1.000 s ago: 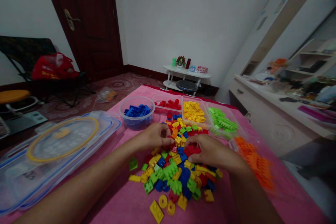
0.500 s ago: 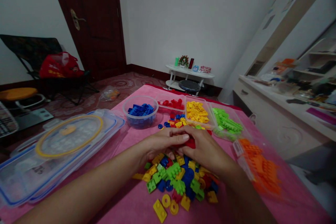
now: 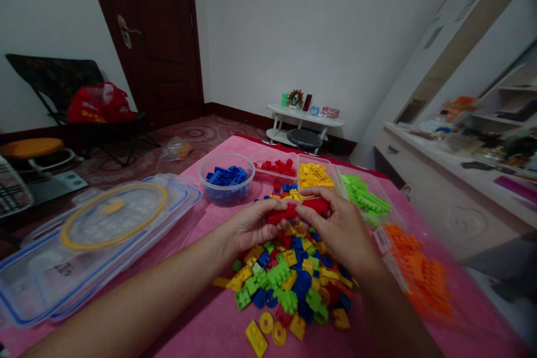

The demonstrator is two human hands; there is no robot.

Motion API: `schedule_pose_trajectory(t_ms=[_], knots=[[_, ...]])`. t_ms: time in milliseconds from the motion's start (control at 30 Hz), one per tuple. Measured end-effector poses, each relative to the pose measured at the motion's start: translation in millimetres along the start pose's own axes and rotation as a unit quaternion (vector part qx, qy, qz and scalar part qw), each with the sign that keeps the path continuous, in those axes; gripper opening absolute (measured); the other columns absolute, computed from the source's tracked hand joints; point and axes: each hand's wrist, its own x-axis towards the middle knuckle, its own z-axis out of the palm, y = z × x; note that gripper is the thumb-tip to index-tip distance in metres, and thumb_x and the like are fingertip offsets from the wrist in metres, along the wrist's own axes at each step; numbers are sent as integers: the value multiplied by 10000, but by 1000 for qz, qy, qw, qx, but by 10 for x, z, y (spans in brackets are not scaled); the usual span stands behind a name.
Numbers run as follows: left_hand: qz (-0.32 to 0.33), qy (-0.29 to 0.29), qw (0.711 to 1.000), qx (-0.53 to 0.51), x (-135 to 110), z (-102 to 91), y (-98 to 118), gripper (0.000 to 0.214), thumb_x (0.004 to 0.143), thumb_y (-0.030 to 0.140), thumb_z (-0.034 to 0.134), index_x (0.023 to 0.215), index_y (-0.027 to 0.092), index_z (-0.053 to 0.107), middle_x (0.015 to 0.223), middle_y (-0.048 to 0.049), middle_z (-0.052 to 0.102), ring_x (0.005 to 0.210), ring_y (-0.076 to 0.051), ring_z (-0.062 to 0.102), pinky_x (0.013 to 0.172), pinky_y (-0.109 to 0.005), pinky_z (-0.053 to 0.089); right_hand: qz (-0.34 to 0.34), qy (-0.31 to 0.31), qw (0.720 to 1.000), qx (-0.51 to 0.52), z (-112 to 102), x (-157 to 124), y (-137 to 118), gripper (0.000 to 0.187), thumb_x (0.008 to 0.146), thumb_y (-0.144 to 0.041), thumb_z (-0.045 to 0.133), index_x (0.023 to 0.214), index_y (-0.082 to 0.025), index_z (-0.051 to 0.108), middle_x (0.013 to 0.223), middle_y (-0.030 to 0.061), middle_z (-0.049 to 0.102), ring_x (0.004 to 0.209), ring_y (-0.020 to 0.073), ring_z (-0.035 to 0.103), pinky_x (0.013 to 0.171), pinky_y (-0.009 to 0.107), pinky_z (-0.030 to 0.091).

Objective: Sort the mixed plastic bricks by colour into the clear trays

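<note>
Red toy bricks are in both of my hands, held over a mixed pile of toy bricks [image 3: 289, 279] on the pink cloth. My left hand [image 3: 255, 226] pinches a red brick [image 3: 282, 213] between thumb and fingers. Beside it, my right hand [image 3: 339, 221] is closed around another red brick [image 3: 318, 206], its thumb close to the left one. Whether the two red pieces touch is hard to make out, as they are blurred and partly covered by fingers. Yellow, green, blue and red pieces lie below, with yellow rings at the near edge.
Beyond my hands stand a round tub of blue bricks [image 3: 226, 176], a box of red bricks [image 3: 274, 166], yellow bricks [image 3: 314, 174] and green bricks [image 3: 364, 194]. Orange bricks [image 3: 419, 263] sit in a container at right. Clear lids [image 3: 121, 240] are stacked at left.
My hands, earlier close together around a red piece, have drawn slightly apart. Red bricks now show in each hand, and more of the pile is visible.
</note>
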Motion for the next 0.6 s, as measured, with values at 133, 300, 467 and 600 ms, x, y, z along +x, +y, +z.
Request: schedule_pose_trajectory(t_ms=[133,300,467,600], knots=[[-1,-35,998,-57,14,-5,-23,168,825,140,504,963,74,572,759,-91,676,610,-141,664,473,-160,515,-15,48,998,38,96,-17,20,248,793,-386,588,941,-197,652,918,57,691,805,198,636,724,309,491],[-17,-66,992,-107,15,-1,-76,328,887,362,462,989,72,578,771,-92,675,631,-161,670,564,-263,575,-124,14,992,8,253,-40,5,263,812,-310,596,1063,-240,628,1122,47,638,1068,213,557,948,359,409],[-47,-36,994,-94,-13,13,-67,206,870,242,480,926,74,584,784,-116,650,533,-96,591,378,-115,416,-100,84,991,7,39,13,21,240,840,-352,564,1020,-214,642,1077,58,659,1031,212,582,921,361,429],[4,15,999,-50,77,126,131,128,852,177,480,829,91,572,716,-69,608,470,-50,502,341,-86,317,-71,143,987,15,-221,46,64,221,823,-370,574,932,-201,666,982,59,691,936,213,623,846,362,474]])
